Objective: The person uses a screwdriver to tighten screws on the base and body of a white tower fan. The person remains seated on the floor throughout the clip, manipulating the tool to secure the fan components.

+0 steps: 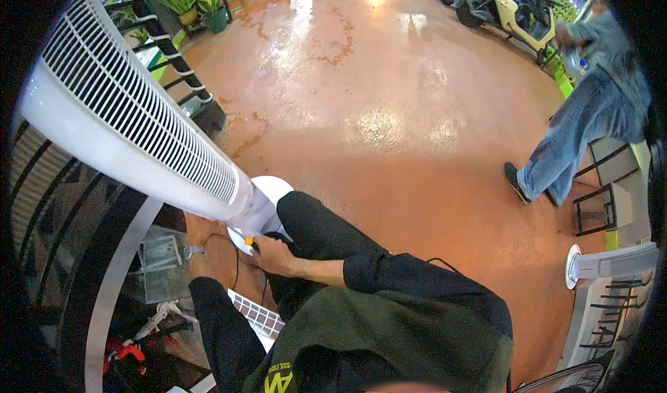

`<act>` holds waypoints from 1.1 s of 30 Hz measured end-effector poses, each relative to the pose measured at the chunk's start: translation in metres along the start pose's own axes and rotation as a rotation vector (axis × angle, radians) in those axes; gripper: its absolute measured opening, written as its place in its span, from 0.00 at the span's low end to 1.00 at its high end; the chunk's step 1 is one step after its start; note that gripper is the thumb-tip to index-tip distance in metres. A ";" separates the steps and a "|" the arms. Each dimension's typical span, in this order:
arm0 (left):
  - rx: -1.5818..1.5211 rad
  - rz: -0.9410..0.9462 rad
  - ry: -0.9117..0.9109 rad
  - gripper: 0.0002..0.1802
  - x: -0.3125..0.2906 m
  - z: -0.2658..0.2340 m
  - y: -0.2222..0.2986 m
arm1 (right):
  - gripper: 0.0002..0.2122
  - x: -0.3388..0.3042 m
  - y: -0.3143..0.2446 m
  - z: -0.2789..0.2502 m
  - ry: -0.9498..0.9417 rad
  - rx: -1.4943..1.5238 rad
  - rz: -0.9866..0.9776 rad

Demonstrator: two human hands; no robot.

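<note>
A tall white tower fan [132, 115] leans across the left side, its slatted front grille facing up and its lower end at a round white base [274, 188]. Low on the fan, my right hand [274, 255] is closed around a yellow-handled screwdriver [249, 241], whose thin shaft points at the fan's foot. My left wrist wears a metal watch [194, 252] and reaches up under the fan's lower body. The fan hides the fingers of that hand. Beside my lap lies a white grid-like panel [256, 316].
A dark cord [235, 271] runs beside my right hand. At right a person in jeans [577, 126] walks past a stool [601, 209] and another white tower fan [611, 262]. Motorbikes [500, 11] and potted plants [177, 1] stand far off. A clear box [163, 268] sits left.
</note>
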State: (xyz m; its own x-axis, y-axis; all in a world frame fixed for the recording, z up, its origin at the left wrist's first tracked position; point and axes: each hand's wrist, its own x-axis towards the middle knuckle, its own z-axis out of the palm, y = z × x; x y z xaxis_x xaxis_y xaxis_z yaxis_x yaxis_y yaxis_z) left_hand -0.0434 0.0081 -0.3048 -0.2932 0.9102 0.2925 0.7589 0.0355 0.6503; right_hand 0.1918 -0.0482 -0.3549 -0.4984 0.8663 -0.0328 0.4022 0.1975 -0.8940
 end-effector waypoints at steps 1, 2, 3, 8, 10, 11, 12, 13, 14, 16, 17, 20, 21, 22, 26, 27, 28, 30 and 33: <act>0.000 0.003 -0.002 0.35 -0.001 0.000 0.001 | 0.14 0.005 0.000 0.000 -0.042 0.057 0.053; -0.013 0.027 0.000 0.35 0.003 -0.002 0.008 | 0.13 0.017 0.029 0.029 0.070 0.143 -0.083; -0.019 0.025 -0.001 0.35 0.002 0.003 0.004 | 0.12 0.015 0.012 0.007 -0.315 0.714 0.450; -0.042 0.044 -0.023 0.36 0.009 0.009 0.018 | 0.15 0.013 0.008 -0.007 -0.291 0.972 0.466; -0.026 0.016 -0.009 0.37 -0.002 -0.002 0.011 | 0.18 0.009 0.017 0.005 -0.070 0.479 0.120; -0.029 0.025 -0.019 0.37 0.005 -0.001 0.012 | 0.21 0.013 0.028 0.007 0.120 0.175 -0.123; -0.023 0.004 -0.005 0.37 -0.003 -0.007 0.005 | 0.20 0.003 0.000 -0.013 -0.021 0.137 -0.024; -0.010 -0.021 0.004 0.37 -0.013 -0.014 -0.003 | 0.18 -0.006 -0.009 -0.011 -0.079 -0.083 -0.038; -0.011 -0.032 0.006 0.37 -0.017 -0.016 -0.003 | 0.17 -0.011 -0.020 -0.018 -0.086 -0.102 -0.039; -0.023 0.002 -0.029 0.38 0.004 -0.001 0.006 | 0.15 0.001 -0.001 -0.008 -0.001 -0.115 -0.100; -0.025 0.003 -0.033 0.38 0.005 0.000 0.005 | 0.15 0.007 0.003 -0.010 -0.134 0.165 0.056; -0.026 -0.007 -0.025 0.39 0.002 -0.003 0.004 | 0.14 0.015 -0.010 -0.021 -0.416 0.867 0.522; -0.026 -0.007 -0.026 0.39 0.001 -0.003 0.006 | 0.13 0.015 -0.011 -0.019 -0.357 0.920 0.536; -0.028 -0.001 -0.029 0.39 0.002 -0.002 0.007 | 0.13 0.013 -0.011 -0.017 -0.298 0.971 0.550; -0.013 -0.015 -0.029 0.40 -0.009 -0.012 0.005 | 0.17 0.006 0.014 0.013 -0.004 0.437 0.071; -0.030 0.015 -0.060 0.40 0.012 0.006 0.012 | 0.20 0.013 0.024 0.009 0.123 0.219 -0.085; -0.033 0.009 -0.045 0.40 0.003 0.000 0.007 | 0.19 0.002 0.008 -0.003 0.069 0.113 -0.022; -0.032 0.000 -0.043 0.41 -0.002 -0.003 0.007 | 0.15 -0.006 -0.002 -0.004 0.005 0.011 -0.021; -0.029 -0.003 -0.044 0.41 -0.002 -0.006 0.008 | 0.15 0.004 0.011 0.008 0.005 0.224 -0.043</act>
State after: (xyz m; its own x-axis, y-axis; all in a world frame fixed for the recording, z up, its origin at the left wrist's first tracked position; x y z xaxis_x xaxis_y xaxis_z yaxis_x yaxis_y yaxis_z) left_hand -0.0404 0.0040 -0.2959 -0.2690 0.9274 0.2598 0.7406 0.0267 0.6714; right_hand 0.1887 -0.0463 -0.3684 -0.5071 0.8618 0.0094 0.1995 0.1280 -0.9715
